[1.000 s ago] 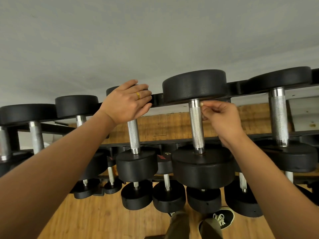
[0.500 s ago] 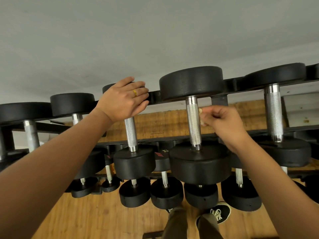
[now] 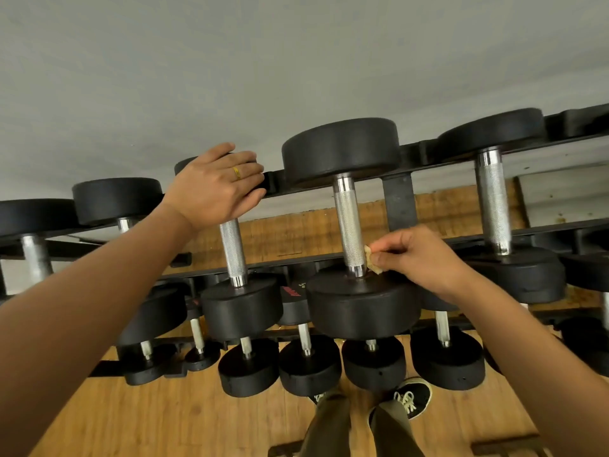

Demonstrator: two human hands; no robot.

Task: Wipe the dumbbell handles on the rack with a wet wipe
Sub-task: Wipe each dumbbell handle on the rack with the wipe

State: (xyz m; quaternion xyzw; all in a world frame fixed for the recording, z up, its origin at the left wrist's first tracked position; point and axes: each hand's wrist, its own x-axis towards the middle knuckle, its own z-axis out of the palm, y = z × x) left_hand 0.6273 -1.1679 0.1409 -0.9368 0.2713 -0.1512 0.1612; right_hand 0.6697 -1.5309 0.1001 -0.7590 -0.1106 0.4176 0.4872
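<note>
The large middle dumbbell (image 3: 342, 150) lies across the top tier of the black rack (image 3: 399, 206), its knurled silver handle (image 3: 348, 222) running between two thick black heads. The right hand (image 3: 425, 258) sits just right of that handle's near end, fingers curled and pinching a small crumpled, tan-looking wet wipe (image 3: 372, 262). The wipe touches the handle's right side low down, just above the near head, though from this angle it is hard to tell whether it wraps any way round the bar. Just left of the middle dumbbell lies a smaller dumbbell (image 3: 242, 308). The left hand (image 3: 214, 189) rests on its far head, palm down, fingers straight and close together over the rim, with a gold ring (image 3: 236, 173) on one finger. To the right of the middle dumbbell another heavy dumbbell (image 3: 493, 202) lies on the same tier, with no hand on it. Below the middle dumbbell a lower tier holds a row of smaller dumbbells (image 3: 309, 367), heads toward the camera. Beneath these is a wooden floor (image 3: 148, 420), where the person's olive trouser legs (image 3: 329, 427) and a black lace-up shoe (image 3: 413, 395) show. Behind the middle dumbbell rises a plain grey wall (image 3: 296, 61).
</note>
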